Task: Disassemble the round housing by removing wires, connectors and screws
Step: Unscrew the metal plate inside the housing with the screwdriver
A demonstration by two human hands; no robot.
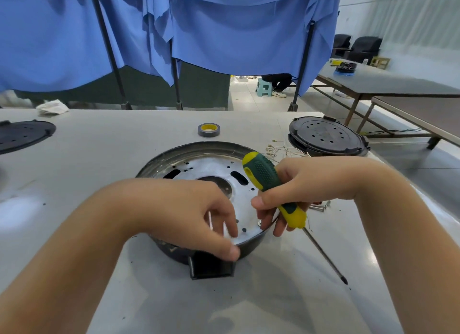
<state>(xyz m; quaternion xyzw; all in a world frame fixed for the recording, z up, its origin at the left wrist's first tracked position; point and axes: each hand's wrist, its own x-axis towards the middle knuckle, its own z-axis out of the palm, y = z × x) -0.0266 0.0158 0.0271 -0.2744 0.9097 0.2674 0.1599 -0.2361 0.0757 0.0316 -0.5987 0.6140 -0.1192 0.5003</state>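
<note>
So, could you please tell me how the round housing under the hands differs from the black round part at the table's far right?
The round housing lies open, showing a silvery perforated plate; the black round part shows a dark, closed, hole-dotted face. The left hand touches the housing; the black part lies untouched. Both are circular.

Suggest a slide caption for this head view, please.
Left hand steadies the round housing while right hand holds the screwdriver off it.

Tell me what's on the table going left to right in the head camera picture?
Black round cover → white cloth → tape roll → loose wires → black round lid. The round housing sits in the middle, under both hands.
</note>
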